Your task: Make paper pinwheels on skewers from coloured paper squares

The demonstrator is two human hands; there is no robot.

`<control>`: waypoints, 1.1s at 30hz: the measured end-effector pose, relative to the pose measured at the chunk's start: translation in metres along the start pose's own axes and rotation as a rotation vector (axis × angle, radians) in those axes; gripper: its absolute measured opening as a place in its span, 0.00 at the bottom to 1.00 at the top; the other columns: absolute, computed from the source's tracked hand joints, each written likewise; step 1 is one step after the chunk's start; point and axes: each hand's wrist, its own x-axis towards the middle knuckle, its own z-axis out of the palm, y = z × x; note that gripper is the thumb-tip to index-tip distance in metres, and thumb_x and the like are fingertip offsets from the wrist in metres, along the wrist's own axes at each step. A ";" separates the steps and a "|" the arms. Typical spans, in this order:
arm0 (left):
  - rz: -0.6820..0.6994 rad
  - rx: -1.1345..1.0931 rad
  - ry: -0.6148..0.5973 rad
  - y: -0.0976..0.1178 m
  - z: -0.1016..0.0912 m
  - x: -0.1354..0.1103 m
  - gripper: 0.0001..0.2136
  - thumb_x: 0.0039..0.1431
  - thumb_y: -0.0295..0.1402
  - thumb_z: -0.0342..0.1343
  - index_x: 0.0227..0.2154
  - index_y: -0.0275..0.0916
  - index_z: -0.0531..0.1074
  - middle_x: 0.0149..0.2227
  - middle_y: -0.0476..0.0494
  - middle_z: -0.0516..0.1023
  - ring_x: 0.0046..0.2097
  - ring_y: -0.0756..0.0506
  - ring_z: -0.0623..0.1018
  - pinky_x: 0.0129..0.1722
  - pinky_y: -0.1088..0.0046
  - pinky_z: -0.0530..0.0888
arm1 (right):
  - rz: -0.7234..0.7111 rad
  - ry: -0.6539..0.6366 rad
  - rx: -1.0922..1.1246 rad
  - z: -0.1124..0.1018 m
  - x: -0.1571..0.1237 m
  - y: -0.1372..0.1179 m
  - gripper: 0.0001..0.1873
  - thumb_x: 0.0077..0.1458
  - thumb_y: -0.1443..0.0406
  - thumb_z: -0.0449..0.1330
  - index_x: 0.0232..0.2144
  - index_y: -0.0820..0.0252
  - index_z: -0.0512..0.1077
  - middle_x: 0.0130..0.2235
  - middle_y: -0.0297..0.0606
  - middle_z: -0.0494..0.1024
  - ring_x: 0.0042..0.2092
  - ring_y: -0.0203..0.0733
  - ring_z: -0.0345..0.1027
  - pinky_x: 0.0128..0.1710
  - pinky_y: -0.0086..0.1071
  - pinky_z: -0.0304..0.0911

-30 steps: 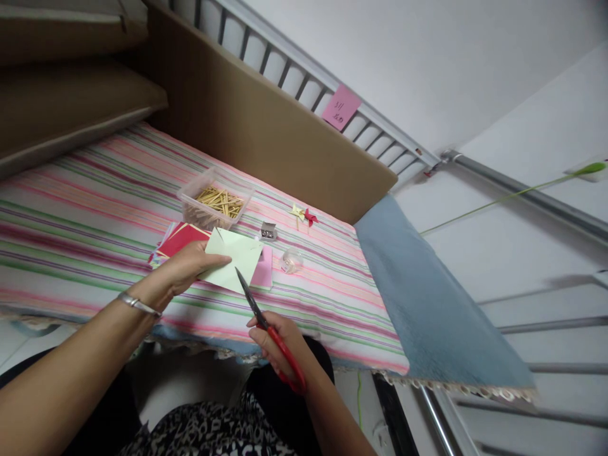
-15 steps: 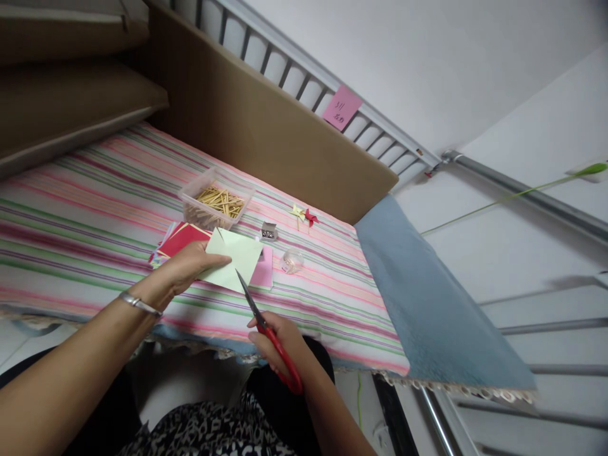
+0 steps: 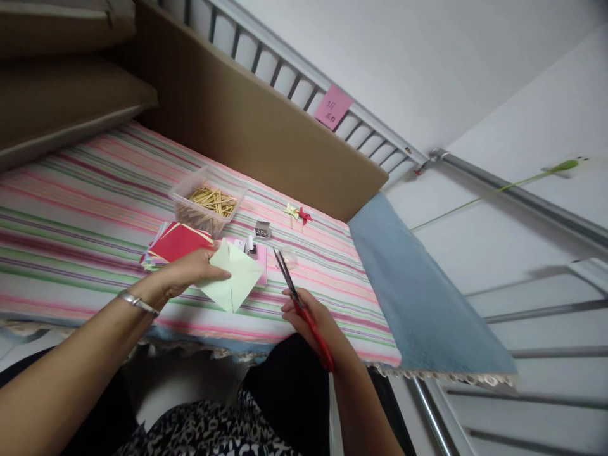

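My left hand (image 3: 202,269) pinches a pale green square of paper (image 3: 244,272) by its left side, above the table. Slits run inward from the paper's top and bottom corners. In my right hand (image 3: 311,320) is a pair of scissors with red handles (image 3: 316,335); its blades point up and away, apart from the paper. Beside my left hand lies a stack of coloured paper (image 3: 178,244) with a red sheet on top. Pink paper (image 3: 262,256) and a small open box (image 3: 251,248) lie partly hidden behind the green sheet.
A clear plastic box (image 3: 178,193) holds many short wooden sticks. A small box of metal bits (image 3: 263,229), a clear round container (image 3: 289,258) and yellow and red paper pinwheels (image 3: 304,216) rest on the striped cloth (image 3: 95,221). A brown board (image 3: 266,133) stands behind.
The scissors have moved right, away from the paper, with my right hand. The green paper has turned in my left hand, and a slit now shows at its lower corner. The view shifted slightly.
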 end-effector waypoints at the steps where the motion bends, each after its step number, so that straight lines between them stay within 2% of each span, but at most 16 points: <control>1: -0.001 0.027 -0.023 0.000 0.002 -0.001 0.14 0.37 0.31 0.67 0.32 0.35 0.78 0.31 0.42 0.83 0.31 0.42 0.79 0.31 0.69 0.73 | 0.013 0.034 0.018 0.000 0.004 -0.002 0.17 0.53 0.65 0.57 0.47 0.56 0.66 0.38 0.36 0.75 0.37 0.39 0.71 0.39 0.33 0.64; 4: -0.009 0.112 -0.124 -0.003 0.010 -0.001 0.14 0.38 0.31 0.66 0.32 0.35 0.79 0.32 0.42 0.83 0.32 0.41 0.79 0.33 0.69 0.73 | 0.015 0.107 0.128 0.007 0.021 -0.009 0.21 0.49 0.63 0.61 0.46 0.56 0.65 0.36 0.36 0.75 0.37 0.40 0.71 0.40 0.35 0.65; 7: -0.025 0.160 -0.198 -0.008 0.017 0.001 0.11 0.38 0.31 0.66 0.29 0.36 0.79 0.28 0.46 0.82 0.29 0.43 0.78 0.30 0.71 0.72 | -0.005 0.065 0.267 0.019 0.040 -0.019 0.25 0.44 0.64 0.63 0.46 0.57 0.64 0.35 0.34 0.72 0.35 0.39 0.69 0.37 0.34 0.65; 10: -0.023 0.158 -0.222 -0.012 0.020 0.002 0.08 0.39 0.31 0.66 0.27 0.37 0.78 0.26 0.47 0.81 0.28 0.44 0.77 0.29 0.72 0.72 | -0.013 0.007 0.324 0.030 0.053 -0.029 0.23 0.41 0.68 0.60 0.44 0.58 0.65 0.30 0.28 0.68 0.28 0.33 0.63 0.29 0.28 0.60; 13: -0.005 0.109 -0.212 -0.009 0.017 0.000 0.10 0.41 0.34 0.66 0.30 0.37 0.79 0.28 0.44 0.82 0.29 0.43 0.78 0.30 0.70 0.73 | -0.004 0.055 0.351 0.036 0.058 -0.032 0.21 0.42 0.69 0.58 0.43 0.58 0.65 0.27 0.25 0.63 0.25 0.30 0.57 0.24 0.25 0.55; 18: 0.072 -0.124 -0.097 -0.009 0.013 0.002 0.14 0.46 0.39 0.66 0.32 0.34 0.80 0.32 0.37 0.83 0.32 0.42 0.80 0.31 0.71 0.74 | 0.015 0.263 0.599 0.043 0.062 -0.025 0.22 0.43 0.66 0.58 0.44 0.55 0.63 0.29 0.27 0.62 0.24 0.30 0.57 0.20 0.23 0.56; 22: 0.101 -0.357 -0.026 -0.017 0.028 0.007 0.16 0.46 0.37 0.67 0.38 0.34 0.79 0.37 0.37 0.83 0.38 0.42 0.81 0.40 0.68 0.75 | 0.000 0.431 0.745 0.058 0.067 -0.021 0.21 0.44 0.65 0.60 0.43 0.56 0.62 0.30 0.28 0.62 0.25 0.30 0.59 0.20 0.23 0.58; 24: 0.141 -0.406 0.004 -0.020 0.037 0.008 0.18 0.43 0.34 0.68 0.40 0.35 0.78 0.39 0.38 0.83 0.40 0.41 0.80 0.44 0.68 0.74 | 0.011 0.465 0.764 0.067 0.068 -0.022 0.22 0.45 0.64 0.60 0.44 0.54 0.62 0.32 0.29 0.62 0.26 0.30 0.61 0.19 0.23 0.59; 28: 0.214 -0.394 0.132 -0.019 0.043 0.009 0.23 0.39 0.32 0.70 0.42 0.36 0.77 0.40 0.39 0.83 0.43 0.41 0.80 0.46 0.67 0.73 | 0.032 0.413 0.725 0.074 0.067 -0.027 0.21 0.47 0.63 0.59 0.44 0.55 0.63 0.31 0.28 0.64 0.24 0.30 0.61 0.19 0.24 0.59; 31: 0.188 -0.329 0.230 -0.015 0.031 0.011 0.23 0.36 0.33 0.70 0.40 0.34 0.77 0.37 0.39 0.83 0.42 0.40 0.80 0.44 0.67 0.73 | 0.050 0.333 0.623 0.067 0.063 -0.029 0.22 0.47 0.64 0.59 0.46 0.56 0.63 0.31 0.29 0.67 0.24 0.30 0.61 0.21 0.25 0.59; 33: 0.185 -0.261 0.263 -0.012 0.020 0.012 0.21 0.35 0.34 0.71 0.36 0.33 0.78 0.36 0.39 0.83 0.40 0.40 0.80 0.42 0.68 0.73 | 0.043 0.281 0.533 0.060 0.055 -0.027 0.23 0.45 0.66 0.60 0.47 0.57 0.63 0.32 0.31 0.70 0.28 0.33 0.65 0.27 0.27 0.63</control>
